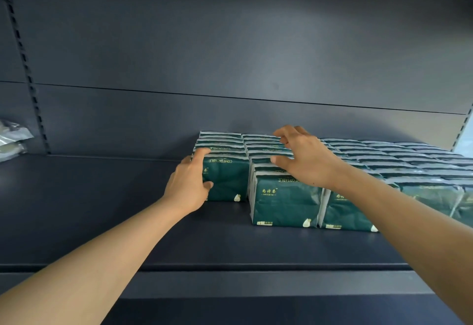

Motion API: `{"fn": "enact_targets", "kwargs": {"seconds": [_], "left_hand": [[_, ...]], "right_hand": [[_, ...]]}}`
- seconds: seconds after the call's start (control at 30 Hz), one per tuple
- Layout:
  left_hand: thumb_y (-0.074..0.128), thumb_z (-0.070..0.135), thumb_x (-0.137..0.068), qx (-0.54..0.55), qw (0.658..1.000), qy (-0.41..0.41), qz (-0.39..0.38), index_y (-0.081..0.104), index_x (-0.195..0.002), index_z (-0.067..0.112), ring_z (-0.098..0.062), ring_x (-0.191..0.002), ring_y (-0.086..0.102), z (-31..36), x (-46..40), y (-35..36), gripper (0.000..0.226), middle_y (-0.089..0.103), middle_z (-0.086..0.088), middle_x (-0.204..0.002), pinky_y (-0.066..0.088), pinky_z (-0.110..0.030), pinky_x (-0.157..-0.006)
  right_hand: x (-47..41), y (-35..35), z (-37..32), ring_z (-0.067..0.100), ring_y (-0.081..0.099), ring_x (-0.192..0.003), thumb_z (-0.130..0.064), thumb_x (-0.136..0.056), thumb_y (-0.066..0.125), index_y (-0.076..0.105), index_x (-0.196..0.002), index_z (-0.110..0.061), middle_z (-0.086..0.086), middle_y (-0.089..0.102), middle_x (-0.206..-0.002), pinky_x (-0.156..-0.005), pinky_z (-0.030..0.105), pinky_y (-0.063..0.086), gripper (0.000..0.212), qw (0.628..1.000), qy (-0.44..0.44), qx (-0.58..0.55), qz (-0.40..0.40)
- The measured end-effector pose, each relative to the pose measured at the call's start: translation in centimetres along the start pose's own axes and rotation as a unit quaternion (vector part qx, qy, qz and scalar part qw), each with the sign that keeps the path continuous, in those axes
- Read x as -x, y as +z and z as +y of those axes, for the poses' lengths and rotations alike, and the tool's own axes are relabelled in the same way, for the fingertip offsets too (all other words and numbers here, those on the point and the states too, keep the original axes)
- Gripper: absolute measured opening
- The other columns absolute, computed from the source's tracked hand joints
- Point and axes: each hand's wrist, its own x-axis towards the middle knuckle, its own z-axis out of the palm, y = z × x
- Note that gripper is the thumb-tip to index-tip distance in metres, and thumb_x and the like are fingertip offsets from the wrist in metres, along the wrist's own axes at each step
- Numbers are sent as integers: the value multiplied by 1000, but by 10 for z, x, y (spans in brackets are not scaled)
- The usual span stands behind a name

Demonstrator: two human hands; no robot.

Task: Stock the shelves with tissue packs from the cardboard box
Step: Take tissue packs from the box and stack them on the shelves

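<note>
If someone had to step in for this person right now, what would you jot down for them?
Left hand: grips the left end of the front pack in the leftmost row, thumb on its face, fingers over the top.
Right hand: fingers spread, loosely curled, over the tops of the next row; whether it touches them I cannot tell.
Packs: green tissue packs stand in rows on the dark shelf, filling it from the middle to the right. The leftmost row ends further back than its neighbours.
Done: the right part is stocked.
Left: the shelf's left part is bare. The cardboard box is out of view.
</note>
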Motion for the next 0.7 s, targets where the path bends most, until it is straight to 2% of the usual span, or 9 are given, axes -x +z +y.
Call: {"fn": "enact_targets", "kwargs": {"seconds": [0.07, 0.17, 0.27, 0.4, 0.7], "left_hand": [[66, 16, -86, 3, 1000, -9, -11, 25, -142, 28, -29, -110, 53, 2, 2, -7, 71, 52, -8, -122, 46, -43, -89], [67, 23, -85, 21, 1000, -13, 1, 20, -146, 28, -29, -118, 49, 6, 8, -24, 77, 46, -8, -135, 44, -46, -97], [66, 27, -86, 19, 1000, 5, 19, 26, -144, 23, -27, -128, 42, 14, 18, -44, 71, 41, -7, -142, 39, -44, -102], [65, 26, -87, 33, 998, 43, 27, 37, -138, 22, -23, -126, 44, 29, 46, -63, 59, 47, -3, -138, 40, -40, -101], [62, 28, -88, 140, 980, 122, -74, 40, -130, 30, -11, -112, 55, 82, 145, -38, 48, 58, 8, -121, 45, -40, -96]], "right_hand": [[7, -2, 1, 22, 45, -124, -30, -91, 58, 35, -137, -14, 8, 42, -135, -98, 26, 35, 54, 1000, 8, 1, 1], [19, -12, -3, 22, 44, -125, -30, -90, 59, 35, -136, -13, 8, 43, -135, -100, 29, 35, 55, 1000, 14, 2, 12], [38, -25, -11, 23, 42, -127, -31, -90, 59, 35, -137, -12, 8, 43, -137, -101, 29, 34, 57, 1000, 14, 6, 25], [72, -35, -23, 22, 44, -124, -31, -89, 60, 35, -137, -13, 8, 44, -136, -99, 27, 33, 57, 999, 26, 9, 44], [193, -33, -23, 22, 54, -112, -27, -86, 64, 42, -131, -12, 7, 56, -123, -92, 30, 41, 51, 990, 133, -2, 57]]}}
